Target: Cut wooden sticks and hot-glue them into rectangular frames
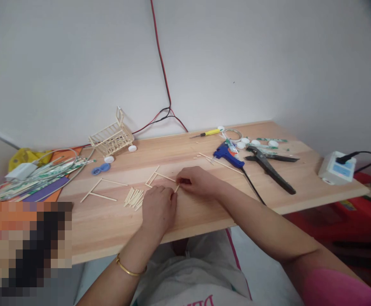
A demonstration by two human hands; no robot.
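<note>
My left hand rests knuckles-up on the wooden table, fingers curled round a short wooden stick whose tip shows between the two hands. My right hand lies just to the right of it, fingers pinched together at the same stick. A pile of several short cut sticks lies left of my left hand. Longer sticks glued into angled frames lie further left and behind the hands.
A small stick-built cart stands at the back left beside bottle caps. A blue glue gun, black shears, a yellow screwdriver and white caps lie at the back right. A white power box sits at the right edge.
</note>
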